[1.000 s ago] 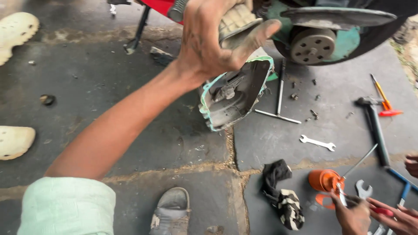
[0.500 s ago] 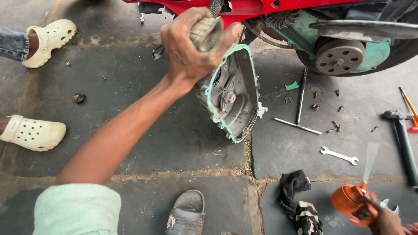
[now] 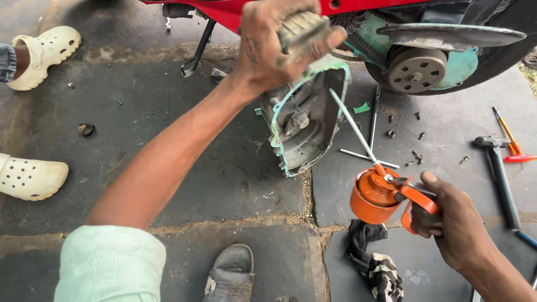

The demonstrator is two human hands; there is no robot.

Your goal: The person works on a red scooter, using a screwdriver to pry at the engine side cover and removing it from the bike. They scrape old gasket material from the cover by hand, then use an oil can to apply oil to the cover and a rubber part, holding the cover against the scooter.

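Left hand (image 3: 268, 47) grip clamped on top edge of grey engine cover (image 3: 305, 126), held upright off the floor beside red scooter (image 3: 235, 11). Right hand (image 3: 456, 223) grip wrapped round handle of orange oil can (image 3: 372, 196), its spout (image 3: 352, 123) angled up-left against the cover. Hammer (image 3: 498, 168) on floor, far right.

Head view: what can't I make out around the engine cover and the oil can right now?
- Top edge of the engine cover: hidden by the left hand, which is motion-blurred.
- Oil can trigger: mostly covered by the right hand.
- Spout tip: contact with the cover unclear.
- Scooter: cut off by the top edge.
- Loose bolts: too small to identify.
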